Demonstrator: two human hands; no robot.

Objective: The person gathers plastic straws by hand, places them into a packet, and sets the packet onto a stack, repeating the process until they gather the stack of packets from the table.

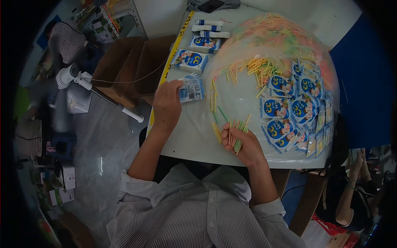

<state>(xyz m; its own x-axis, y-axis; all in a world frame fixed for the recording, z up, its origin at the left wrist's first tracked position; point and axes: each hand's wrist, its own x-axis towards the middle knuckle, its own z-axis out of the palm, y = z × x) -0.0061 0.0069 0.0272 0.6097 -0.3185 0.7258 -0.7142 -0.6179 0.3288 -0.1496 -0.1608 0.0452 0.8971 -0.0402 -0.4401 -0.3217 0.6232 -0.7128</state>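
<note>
My left hand (167, 105) is closed on the edge of a small blue-and-white printed packet (192, 89) near the table's left side. Bunched in my closed right hand (250, 149) are thin coloured sticks (237, 134), mostly pink and green, close to the front edge. Beyond them, loose yellow and orange sticks (263, 73) lie on clear plastic. A big clear plastic bag (269, 37) of coloured sticks fills the far side. To the right is a pile of printed packets (291, 105). Stacks of similar packets (190, 60) lie beyond my left hand.
Bundled white-and-blue wrappers (209, 28) and a dark phone (211, 5) lie at the table's far end. Cardboard boxes (120, 68) and a white pole-mounted device (68, 76) stand to the left. A blue panel (366, 87) and another person's arm (347, 200) are at right.
</note>
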